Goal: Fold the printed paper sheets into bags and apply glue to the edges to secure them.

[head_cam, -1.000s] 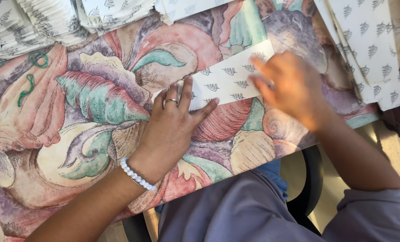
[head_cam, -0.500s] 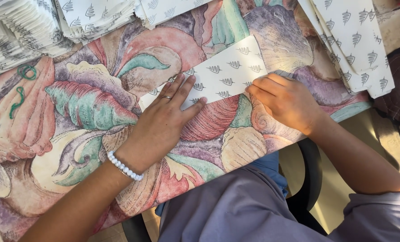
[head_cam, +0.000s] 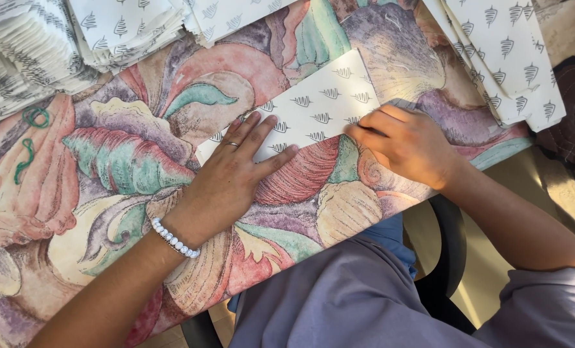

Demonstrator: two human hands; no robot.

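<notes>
My left hand [head_cam: 236, 177], with a white bead bracelet [head_cam: 174, 238] at the wrist, lies flat and spread, fingers pressing the near left end of a white folded paper sheet printed with small grey leaf marks [head_cam: 319, 106], which lies slantwise on the table's shell-patterned cloth in pinks and greens [head_cam: 107, 161]. My right hand [head_cam: 406, 142] rests half-curled on the sheet's right end, fingertips pinching down on its near edge, grasping nothing. Beyond the sheet, stacks of the same printed paper lie at far left [head_cam: 55, 45] and far right [head_cam: 513, 58].
</notes>
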